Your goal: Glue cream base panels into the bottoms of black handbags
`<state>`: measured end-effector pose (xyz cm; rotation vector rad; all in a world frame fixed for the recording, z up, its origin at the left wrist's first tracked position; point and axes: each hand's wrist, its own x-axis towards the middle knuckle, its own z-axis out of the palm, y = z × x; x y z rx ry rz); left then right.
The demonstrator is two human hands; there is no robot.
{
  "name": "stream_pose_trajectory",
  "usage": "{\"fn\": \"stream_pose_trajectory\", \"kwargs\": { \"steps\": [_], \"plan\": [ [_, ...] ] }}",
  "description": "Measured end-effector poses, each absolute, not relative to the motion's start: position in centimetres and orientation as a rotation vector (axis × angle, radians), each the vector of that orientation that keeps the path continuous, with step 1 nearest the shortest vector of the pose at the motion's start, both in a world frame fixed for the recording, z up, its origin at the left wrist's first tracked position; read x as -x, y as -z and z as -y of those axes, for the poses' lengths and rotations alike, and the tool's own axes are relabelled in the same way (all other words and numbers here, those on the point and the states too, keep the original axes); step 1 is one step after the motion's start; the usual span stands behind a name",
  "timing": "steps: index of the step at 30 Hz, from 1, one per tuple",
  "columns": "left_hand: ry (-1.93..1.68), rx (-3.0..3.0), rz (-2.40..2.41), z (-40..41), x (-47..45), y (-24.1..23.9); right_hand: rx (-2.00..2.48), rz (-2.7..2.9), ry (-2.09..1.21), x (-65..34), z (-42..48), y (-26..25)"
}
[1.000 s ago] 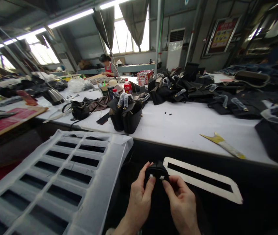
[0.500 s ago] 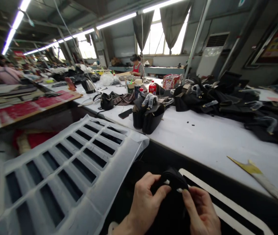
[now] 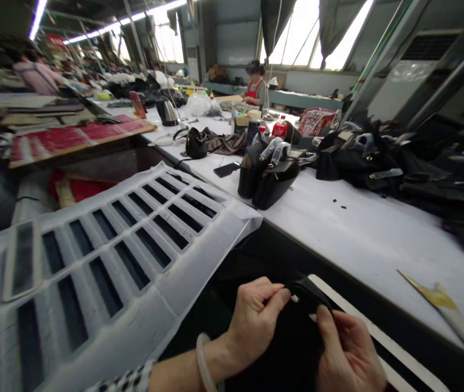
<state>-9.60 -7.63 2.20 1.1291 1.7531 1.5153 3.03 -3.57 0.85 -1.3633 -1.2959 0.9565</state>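
Note:
My left hand (image 3: 258,318) pinches the edge of a black soft piece (image 3: 303,288) between thumb and curled fingers. On the other side of the same piece, my right hand (image 3: 346,345) grips it with the thumb on top. Two small white bits (image 3: 294,298) show on the piece, one by each thumb. The black piece arches between both hands, and its lower part merges with the dark area below, so its full shape cannot be made out. A pale bracelet circles my left wrist.
At left stands a white slotted rack (image 3: 134,256). Black handbags (image 3: 273,177) and a phone (image 3: 226,169) lie on the white table (image 3: 338,228), with a heap of black bags (image 3: 399,163) farther right. Yellow-handled scissors (image 3: 440,305) lie near the edge. A co-worker (image 3: 254,87) sits at the far side.
The view has swung right and down. Both hands still hold the black piece, with its top edge now more stretched between them, and more of my left forearm shows.

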Motion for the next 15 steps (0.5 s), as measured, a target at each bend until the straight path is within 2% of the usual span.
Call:
{"fn": "stream_pose_trajectory", "kwargs": {
  "steps": [8,15],
  "plan": [
    [-1.523,-1.166,-1.546,8.0,10.1,-1.8,1.347,1.017,-1.153,-3.7,1.6,-0.4],
    [-1.491,-1.243,-1.623,7.1,10.3,-2.7,1.354,0.988,-1.200,-4.4,0.3,-0.4]
  ]
}}
